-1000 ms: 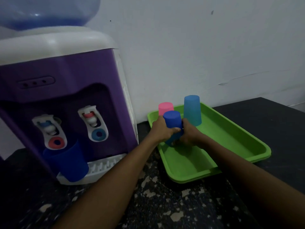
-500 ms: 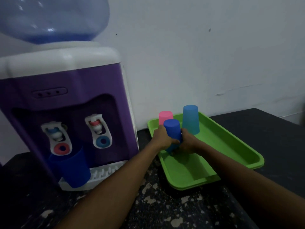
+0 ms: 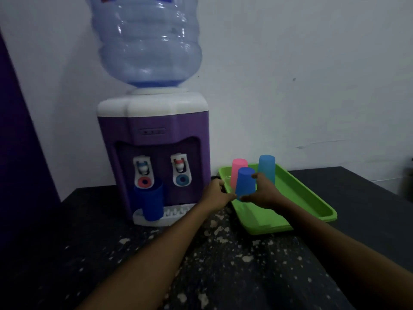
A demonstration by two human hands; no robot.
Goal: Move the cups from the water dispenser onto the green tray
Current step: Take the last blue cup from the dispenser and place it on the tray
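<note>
Hands loosening around a cup just set on the tray

Left hand (image 3: pixel 215 193) and right hand (image 3: pixel 264 193), clasped on the dark blue cup (image 3: pixel 245 183) a moment ago, now spread open beside it; it stands inverted in the green tray (image 3: pixel 312 204) near the pink cup (image 3: pixel 238 170) and light blue cup (image 3: pixel 267 167). Another blue cup (image 3: pixel 149 203) waits at the water dispenser (image 3: pixel 154 121) on the bench (image 3: pixel 223 253).

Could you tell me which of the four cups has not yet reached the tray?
The dark blue cup under the dispenser's left tap. It stands mouth-up on the drip grille; the pink, light blue and other dark blue cup are upturned on the tray.
</note>
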